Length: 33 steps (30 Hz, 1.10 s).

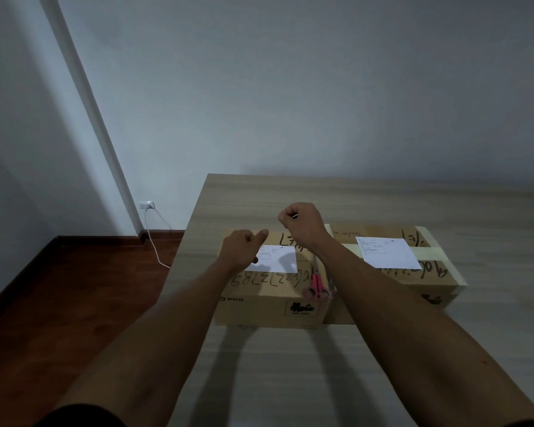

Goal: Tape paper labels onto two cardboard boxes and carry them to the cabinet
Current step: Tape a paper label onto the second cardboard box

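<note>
The left hand (241, 246) is hovering, loosely curled, over the left box's (269, 291) label (279, 258). The right hand (302, 224) is pinching something thin, possibly tape. Both closed boxes are sitting touching on the tabletop (290, 365), scissors (316, 285) lying between them; the right box (413, 272) is bearing its own label (389, 252).

Left arm: bare forearm stretched forward
Left hand (242, 248): fingers curled under, thumb stuck out towards the right, knuckles facing the camera
Right arm: bare forearm reaching forward and inward
Right hand (301, 224): raised higher than the left, fingers curled tight in a pinch, back facing the camera
</note>
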Motion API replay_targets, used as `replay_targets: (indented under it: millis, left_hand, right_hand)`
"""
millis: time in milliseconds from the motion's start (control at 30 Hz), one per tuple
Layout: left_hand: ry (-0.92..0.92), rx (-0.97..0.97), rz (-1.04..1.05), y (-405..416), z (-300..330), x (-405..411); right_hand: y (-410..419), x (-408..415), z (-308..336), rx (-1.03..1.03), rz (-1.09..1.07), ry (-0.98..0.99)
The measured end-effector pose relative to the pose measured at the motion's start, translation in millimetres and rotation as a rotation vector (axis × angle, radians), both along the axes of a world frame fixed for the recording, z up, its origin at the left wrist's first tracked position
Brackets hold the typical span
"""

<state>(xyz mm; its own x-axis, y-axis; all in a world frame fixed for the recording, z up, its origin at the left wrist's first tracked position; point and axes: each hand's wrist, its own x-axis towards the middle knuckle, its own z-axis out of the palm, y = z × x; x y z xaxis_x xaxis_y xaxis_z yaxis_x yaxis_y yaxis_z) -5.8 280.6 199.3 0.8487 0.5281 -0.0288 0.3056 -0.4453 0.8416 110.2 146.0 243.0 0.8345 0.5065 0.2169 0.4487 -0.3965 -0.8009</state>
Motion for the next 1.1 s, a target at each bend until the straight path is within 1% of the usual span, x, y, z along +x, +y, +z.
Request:
replay_targets:
  millis: [100,167,300,367,633,733,867,933,1000,1100]
  left_hand:
    - [-0.002,-0.25,0.018,-3.4,0.6,4.6]
    - [-0.023,-0.338,-0.016,-5.8,1.7,5.4]
    - [-0.069,-0.247,-0.042,-6.9,-1.6,6.0]
    - [-0.087,-0.236,-0.028,-7.4,-3.1,7.9]
    - [-0.04,-0.223,0.034,-12.0,-3.8,16.7]
    - [-0.001,-0.193,0.017,-7.8,-7.5,16.9]
    - [-0.05,-0.209,-0.014,-7.2,-10.0,16.0]
    - [-0.08,-0.266,-0.039,-9.4,-8.1,14.6]
    - [-0.074,-0.314,-0.089,-11.6,-4.8,14.8]
    - [-0.023,-0.306,-0.12,-14.1,-0.8,19.6]
  right_hand:
    - [-2.6,2.0,4.3,-0.01,0.019,-0.006]
    - [-5.2,5.3,9.1,-0.021,0.044,-0.02]
    - [-10.6,12.6,17.8,-0.064,0.088,-0.03]
    - [-12.1,15.3,19.7,-0.076,0.106,-0.041]
    - [-10.6,19.8,16.6,-0.095,0.101,-0.05]
    - [-11.4,21.9,15.8,-0.124,0.126,-0.066]
    - [-12.1,27.2,18.9,-0.163,0.164,-0.059]
    - [-12.8,30.0,20.9,-0.184,0.184,-0.06]
    - [-12.4,32.0,21.5,-0.201,0.204,-0.073]
    - [-9.7,32.5,21.2,-0.202,0.206,-0.091]
